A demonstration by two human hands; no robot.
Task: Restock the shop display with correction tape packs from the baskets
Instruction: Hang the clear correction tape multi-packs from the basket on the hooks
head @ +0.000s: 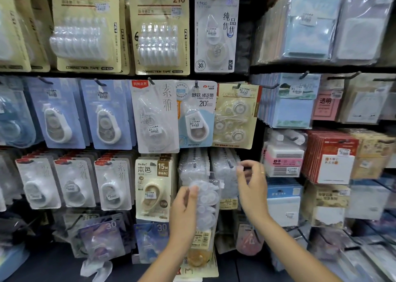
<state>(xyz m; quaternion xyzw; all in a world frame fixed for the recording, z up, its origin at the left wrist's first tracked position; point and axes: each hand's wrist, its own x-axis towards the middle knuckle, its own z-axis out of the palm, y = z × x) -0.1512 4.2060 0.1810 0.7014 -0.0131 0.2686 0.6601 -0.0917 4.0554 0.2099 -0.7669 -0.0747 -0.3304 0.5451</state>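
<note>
My left hand (184, 206) grips a clear plastic pack of correction tapes (206, 209) by its left edge and holds it upright in front of the display wall. My right hand (251, 183) is raised to the right of that pack, its fingertips pinching at the top right of a row of clear packs (224, 168) hanging on a hook (229, 163). Another bunch of clear packs (192, 166) hangs just left of that row. No basket is in view.
Rows of hanging correction tape cards fill the wall: beige packs (159, 35) on top, blue cards (107, 114) in the middle, a cream card (153, 187) beside my left hand. Sticky note pads (282, 163) and paper packs hang to the right.
</note>
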